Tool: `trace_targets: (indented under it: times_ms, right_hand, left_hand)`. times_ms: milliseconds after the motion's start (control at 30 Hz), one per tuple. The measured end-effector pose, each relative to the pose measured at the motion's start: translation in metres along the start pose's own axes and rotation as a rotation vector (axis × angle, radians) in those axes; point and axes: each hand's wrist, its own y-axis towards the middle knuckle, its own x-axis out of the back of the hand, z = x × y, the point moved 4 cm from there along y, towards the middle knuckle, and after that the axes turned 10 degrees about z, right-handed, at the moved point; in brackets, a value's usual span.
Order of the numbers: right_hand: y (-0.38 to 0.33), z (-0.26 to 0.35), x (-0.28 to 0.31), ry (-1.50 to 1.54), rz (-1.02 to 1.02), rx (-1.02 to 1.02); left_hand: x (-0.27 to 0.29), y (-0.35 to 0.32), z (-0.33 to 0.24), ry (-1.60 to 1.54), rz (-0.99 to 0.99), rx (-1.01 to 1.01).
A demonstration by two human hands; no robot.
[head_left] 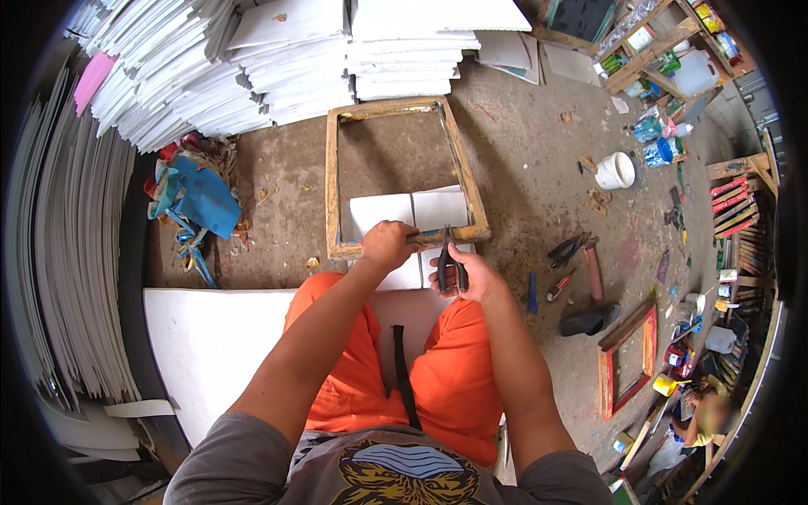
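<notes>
The left hand [385,245] clamps the near rail of the worn rectangular wooden frame [334,181] lying on the floor; just beside it the right hand [471,273] grips black-handled pliers [449,257], nose at that rail; work there looks unfinished.

Open floor is seen inside the wooden frame [396,172] above the white sheets [408,209] – a bare patch where a hand could be lowered. The way to the rear is blocked by stacks of white boards [295,59]. On the left, passage is narrowed by blue rags [198,198] and leaning panels [67,252]. To the right, bare concrete is left as far as the white bucket [615,170] – nearer, it is cluttered by loose tools [572,269], a dark shoe [589,320] and a red frame [627,358]
</notes>
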Motion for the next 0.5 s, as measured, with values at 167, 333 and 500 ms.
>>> trace_targets:
  times_ms: [167,333,500]
  right_hand:
    - [0.007,-0.003,-0.003,-0.116,-0.167,0.052]
    - [0.006,0.002,-0.011,-0.568,-0.505,0.203]
    - [-0.012,0.003,0.007,-0.233,-0.447,0.375]
  left_hand:
    - [0.004,-0.002,-0.003,0.001,-0.005,-0.004]
    - [0.002,-0.002,-0.003,-0.003,-0.006,0.013]
    - [0.001,-0.001,-0.002,-0.002,-0.024,-0.008]
